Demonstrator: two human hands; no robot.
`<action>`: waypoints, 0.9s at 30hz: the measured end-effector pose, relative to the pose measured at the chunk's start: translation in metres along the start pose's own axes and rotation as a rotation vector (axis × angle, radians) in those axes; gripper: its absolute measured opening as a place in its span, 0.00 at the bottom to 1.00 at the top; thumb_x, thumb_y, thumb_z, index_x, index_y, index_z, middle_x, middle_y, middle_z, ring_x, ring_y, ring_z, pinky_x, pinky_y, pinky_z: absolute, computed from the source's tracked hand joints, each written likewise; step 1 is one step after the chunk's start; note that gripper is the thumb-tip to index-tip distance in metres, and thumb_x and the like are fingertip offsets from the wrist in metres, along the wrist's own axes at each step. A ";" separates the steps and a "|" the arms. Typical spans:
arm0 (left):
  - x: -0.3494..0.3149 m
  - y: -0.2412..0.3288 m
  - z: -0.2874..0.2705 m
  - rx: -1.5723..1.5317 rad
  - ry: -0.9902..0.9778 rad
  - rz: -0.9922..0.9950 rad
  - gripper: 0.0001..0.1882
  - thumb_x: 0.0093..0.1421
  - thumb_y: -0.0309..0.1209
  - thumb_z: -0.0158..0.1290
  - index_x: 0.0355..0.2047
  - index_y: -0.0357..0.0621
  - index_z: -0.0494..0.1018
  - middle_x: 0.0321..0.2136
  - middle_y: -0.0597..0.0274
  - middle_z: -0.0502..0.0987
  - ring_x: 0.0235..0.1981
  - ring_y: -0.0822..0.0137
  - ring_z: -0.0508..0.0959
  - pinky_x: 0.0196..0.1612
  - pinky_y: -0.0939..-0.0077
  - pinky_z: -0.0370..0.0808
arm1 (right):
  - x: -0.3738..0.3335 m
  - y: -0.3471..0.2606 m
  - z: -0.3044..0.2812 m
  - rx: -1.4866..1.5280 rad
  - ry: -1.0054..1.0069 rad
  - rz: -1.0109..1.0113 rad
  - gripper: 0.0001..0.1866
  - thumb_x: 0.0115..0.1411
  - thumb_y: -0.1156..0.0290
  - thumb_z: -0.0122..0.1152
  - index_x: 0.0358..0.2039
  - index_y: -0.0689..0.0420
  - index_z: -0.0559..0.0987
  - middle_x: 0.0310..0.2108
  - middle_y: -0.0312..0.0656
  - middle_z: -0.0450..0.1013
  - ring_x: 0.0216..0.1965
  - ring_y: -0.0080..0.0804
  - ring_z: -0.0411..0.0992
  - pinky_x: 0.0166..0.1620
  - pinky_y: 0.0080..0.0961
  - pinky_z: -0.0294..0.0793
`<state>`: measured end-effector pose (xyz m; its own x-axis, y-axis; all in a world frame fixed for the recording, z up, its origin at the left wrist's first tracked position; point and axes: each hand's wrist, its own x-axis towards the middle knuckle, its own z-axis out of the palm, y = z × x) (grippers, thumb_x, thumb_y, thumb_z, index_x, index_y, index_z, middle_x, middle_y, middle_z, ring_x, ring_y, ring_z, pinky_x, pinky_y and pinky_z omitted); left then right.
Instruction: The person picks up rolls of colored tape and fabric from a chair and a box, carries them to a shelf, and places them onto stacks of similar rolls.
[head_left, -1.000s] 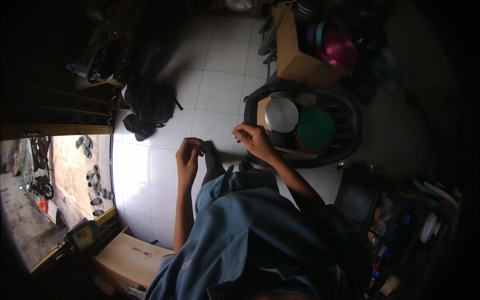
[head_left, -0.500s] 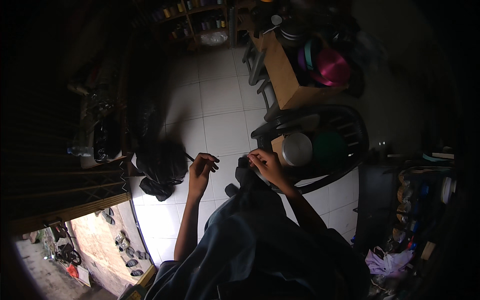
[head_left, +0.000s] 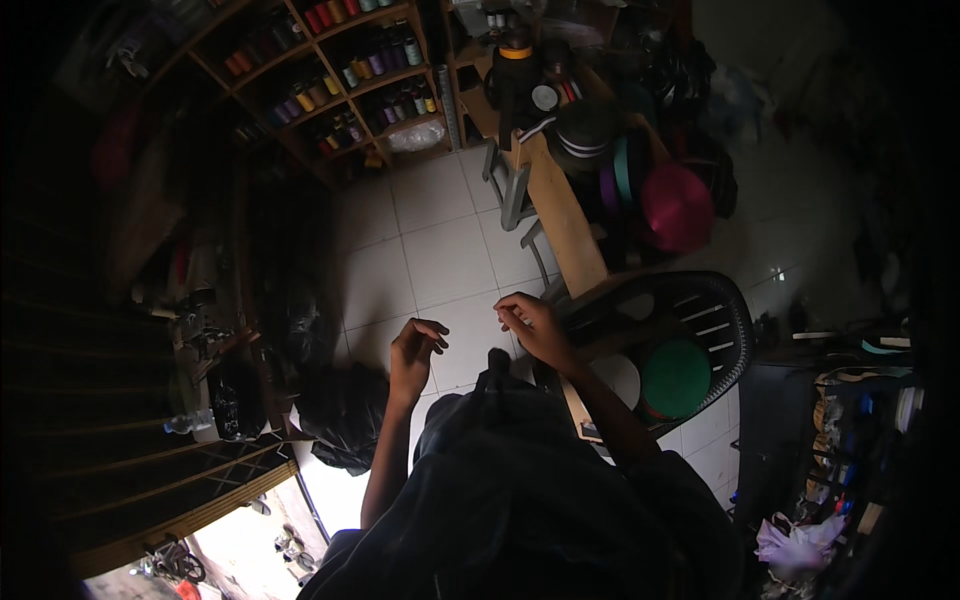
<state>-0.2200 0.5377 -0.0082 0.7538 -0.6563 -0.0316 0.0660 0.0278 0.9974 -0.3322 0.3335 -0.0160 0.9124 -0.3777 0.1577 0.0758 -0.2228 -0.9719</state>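
Observation:
My left hand (head_left: pixel 414 360) hangs in the air over the pale tiled floor, its fingers loosely bent and apart, with nothing visible in it. To its right, my right hand (head_left: pixel 534 327) is also raised, fingers half curled and thumb apart, and no held thing shows. It is nearest to a dark plastic chair (head_left: pixel 746 335) with a slatted back. On that chair lie a flat green roll (head_left: pixel 677 378) and a pale grey round roll (head_left: pixel 618 380), the latter partly behind my right forearm.
Ahead stands a wooden shelf (head_left: pixel 350 95) of coloured thread spools. A light wooden box or table edge (head_left: pixel 570 215) bears ribbon rolls, one of them pink (head_left: pixel 677 207). A black bag-like bundle (head_left: pixel 343 415) sits at left. Cluttered shelving with a lilac plastic bag (head_left: pixel 800 540) stands at right.
The view has tilted up and forward, so more of the thread shelf shows and the chair appears lower. My right hand's fingers have loosened a little; both hands stay raised.

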 end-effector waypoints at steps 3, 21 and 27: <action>0.050 0.003 0.008 -0.058 0.028 -0.020 0.02 0.62 0.21 0.49 0.35 0.38 0.70 0.33 0.57 0.76 0.30 0.70 0.76 0.33 0.78 0.72 | 0.041 0.004 -0.015 -0.011 0.012 0.033 0.09 0.60 0.74 0.57 0.41 0.62 0.74 0.24 0.40 0.74 0.25 0.23 0.74 0.31 0.21 0.74; 0.334 0.014 -0.053 -0.061 -0.281 -0.121 0.12 0.66 0.31 0.46 0.29 0.37 0.73 0.30 0.59 0.78 0.31 0.72 0.76 0.36 0.78 0.71 | 0.244 0.038 -0.034 0.048 0.355 0.243 0.15 0.59 0.77 0.56 0.48 0.60 0.71 0.28 0.42 0.76 0.29 0.26 0.77 0.33 0.21 0.75; 0.437 0.020 -0.064 -0.030 -0.361 -0.098 0.08 0.65 0.29 0.46 0.36 0.37 0.72 0.32 0.58 0.77 0.31 0.71 0.76 0.36 0.77 0.72 | 0.309 0.046 -0.032 0.094 0.454 0.260 0.13 0.60 0.76 0.55 0.46 0.60 0.73 0.28 0.41 0.75 0.30 0.26 0.76 0.34 0.21 0.75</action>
<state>0.1522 0.2994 -0.0058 0.4647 -0.8801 -0.0974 0.1495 -0.0304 0.9883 -0.0594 0.1777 -0.0065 0.6417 -0.7652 -0.0515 -0.0751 0.0042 -0.9972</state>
